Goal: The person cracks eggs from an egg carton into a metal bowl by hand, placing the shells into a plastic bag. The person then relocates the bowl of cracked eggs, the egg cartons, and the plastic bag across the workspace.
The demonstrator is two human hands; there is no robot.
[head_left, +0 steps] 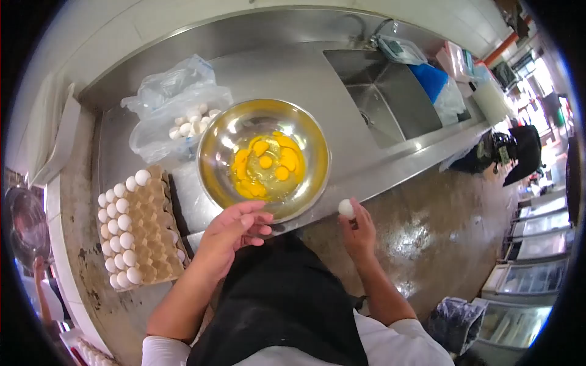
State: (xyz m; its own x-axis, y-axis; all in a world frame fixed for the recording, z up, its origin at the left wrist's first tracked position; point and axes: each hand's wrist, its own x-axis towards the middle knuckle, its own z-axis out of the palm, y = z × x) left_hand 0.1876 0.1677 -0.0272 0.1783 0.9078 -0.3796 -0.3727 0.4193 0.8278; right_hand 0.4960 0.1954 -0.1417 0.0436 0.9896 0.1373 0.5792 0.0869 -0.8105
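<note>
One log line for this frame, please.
right hand: holds egg | left hand: empty, at bowl rim | bowl: raw yolks | egg tray: left

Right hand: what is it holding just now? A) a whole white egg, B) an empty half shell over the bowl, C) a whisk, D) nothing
A: the right hand grips a whole white egg in its fingertips, off the counter edge beside the steel bowl of cracked yolks, while the left hand is open and empty by the bowl's near rim.
</note>
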